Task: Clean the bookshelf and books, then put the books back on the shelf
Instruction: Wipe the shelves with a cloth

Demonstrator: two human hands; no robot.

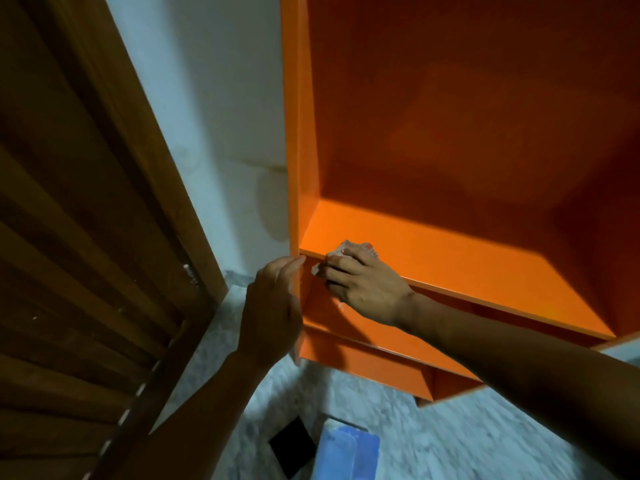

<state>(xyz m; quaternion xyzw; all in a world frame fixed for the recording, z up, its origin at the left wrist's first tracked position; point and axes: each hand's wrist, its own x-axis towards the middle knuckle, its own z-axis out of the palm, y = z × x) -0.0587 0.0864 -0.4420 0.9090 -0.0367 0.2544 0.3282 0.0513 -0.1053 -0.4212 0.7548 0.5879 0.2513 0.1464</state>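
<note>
The orange bookshelf [450, 168] fills the right half of the view, and no books stand on its shelf board [433, 251]. My right hand [360, 282] grips a small white cloth [334, 256] against the board's front edge near its left end. My left hand [273, 306] holds the shelf's left side panel, fingertips curled round its front edge just left of the cloth. A blue and white book [348, 448] lies on the floor below the shelf, beside a flat black object [292, 448].
A brown wooden door [79, 237] stands at the left, close to the shelf. A white wall [221, 133] shows between door and shelf. The floor [450, 438] is grey mottled marble. Lower orange shelves [363, 362] sit beneath my right forearm.
</note>
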